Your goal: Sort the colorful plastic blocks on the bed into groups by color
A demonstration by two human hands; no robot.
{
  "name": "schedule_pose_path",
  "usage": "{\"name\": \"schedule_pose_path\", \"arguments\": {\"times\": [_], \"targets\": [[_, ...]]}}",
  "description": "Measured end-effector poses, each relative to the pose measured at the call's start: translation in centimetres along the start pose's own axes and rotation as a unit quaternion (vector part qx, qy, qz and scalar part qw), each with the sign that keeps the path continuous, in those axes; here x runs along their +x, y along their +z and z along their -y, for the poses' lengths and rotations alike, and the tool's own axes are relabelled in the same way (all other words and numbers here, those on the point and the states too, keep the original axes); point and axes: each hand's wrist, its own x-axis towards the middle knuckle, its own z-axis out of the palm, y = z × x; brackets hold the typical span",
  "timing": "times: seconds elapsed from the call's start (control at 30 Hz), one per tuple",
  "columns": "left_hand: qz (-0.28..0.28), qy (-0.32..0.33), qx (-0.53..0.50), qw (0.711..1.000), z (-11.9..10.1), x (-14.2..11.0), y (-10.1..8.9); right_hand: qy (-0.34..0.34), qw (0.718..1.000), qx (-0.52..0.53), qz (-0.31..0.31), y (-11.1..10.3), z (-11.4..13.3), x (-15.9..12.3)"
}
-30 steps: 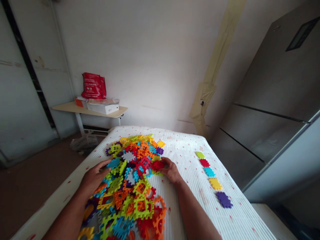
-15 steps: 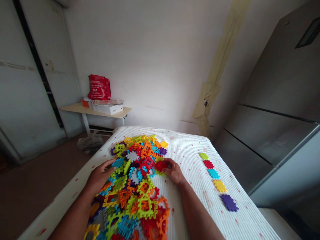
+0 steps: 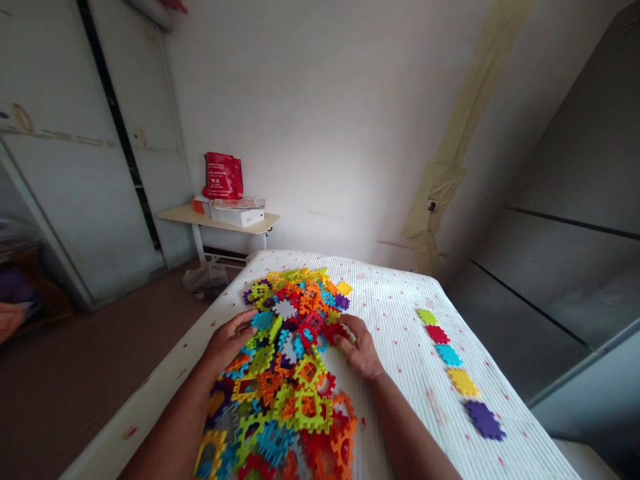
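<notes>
Red piece (image 3: 337, 332): just left of right hand (image 3: 363, 350); fingers curled, grip unclear.
Blue piece (image 3: 262, 321): just right of left hand (image 3: 225, 345); fingers parted, grip unclear.
Pile (image 3: 306, 370): long axis near-far.

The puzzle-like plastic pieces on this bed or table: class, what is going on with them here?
A person has both bare hands at a heap of colourful interlocking pieces. The left hand is by a blue piece at the heap's left edge, and the right hand is at a red piece on its right edge. Apart from the heap, to the right, five solid pieces lie in a line: green, red, blue, yellow and, nearest the person, purple.
</notes>
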Motion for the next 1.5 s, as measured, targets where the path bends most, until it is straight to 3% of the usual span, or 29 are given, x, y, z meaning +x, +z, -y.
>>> {"name": "schedule_pose_path", "arguments": {"times": [0.13,0.23,0.5,0.67,0.83,0.93,1.03,1.17,1.33,1.5], "targets": [[0.026,-0.006,0.02,0.999,-0.2,-0.5,-0.1,-0.156,0.977,-0.103,0.107,2.1,4.1,-0.9],[0.027,-0.01,0.034,0.999,-0.6,-0.7,-0.2,-0.174,0.96,-0.144,0.162,3.1,5.2,-1.2],[0.028,0.01,0.042,0.999,-0.3,-0.1,-0.1,-0.105,0.986,-0.109,0.067,2.0,1.5,-0.7],[-0.027,0.0,0.085,0.996,-0.7,0.3,-0.9,-0.062,0.998,-0.017,-0.004,1.4,0.9,-0.1],[-0.088,-0.02,0.125,0.988,-0.8,3.4,-2.4,0.026,0.992,-0.04,-0.12,0.2,-1.7,0.6],[-0.109,-0.047,0.126,0.985,-0.2,6.6,-2.7,0.1,0.99,-0.036,-0.09,0.1,-3.0,0.6],[-0.116,-0.069,0.109,0.985,0.5,9.4,-2.1,0.133,0.99,0.023,-0.039,0.5,-2.8,0.4],[-0.077,-0.051,0.07,0.993,0.5,11.3,0.3,0.144,0.984,0.096,-0.046,0.8,-1.7,0.4],[0.008,-0.013,0.029,0.999,-1.2,11.4,3.9,0.159,0.975,0.136,-0.074,0.4,-1.2,0.4],[0.064,0.027,0.004,0.998,-3.1,10.4,4.3,0.156,0.97,0.177,-0.062,0.5,-1.4,0.3]]}}
